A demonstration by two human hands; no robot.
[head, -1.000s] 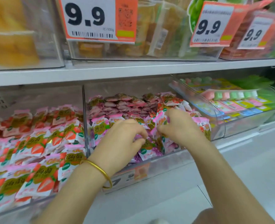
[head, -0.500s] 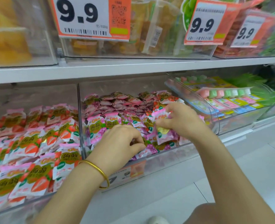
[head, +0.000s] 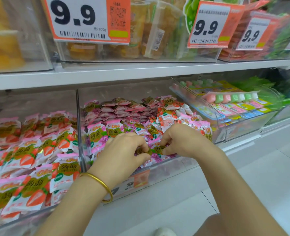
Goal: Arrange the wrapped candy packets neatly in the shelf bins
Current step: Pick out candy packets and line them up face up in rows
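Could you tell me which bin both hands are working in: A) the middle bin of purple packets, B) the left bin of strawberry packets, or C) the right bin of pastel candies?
A: left hand and right hand both pinch purple packets inside the middle bin.

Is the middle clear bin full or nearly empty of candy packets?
Well filled. In the middle bin, candy packets lie stacked to the back wall and heaped at the front.

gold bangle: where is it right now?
Head view, lower centre: gold metal bangle circles the left wrist, just outside the middle clear plastic bin's front wall.
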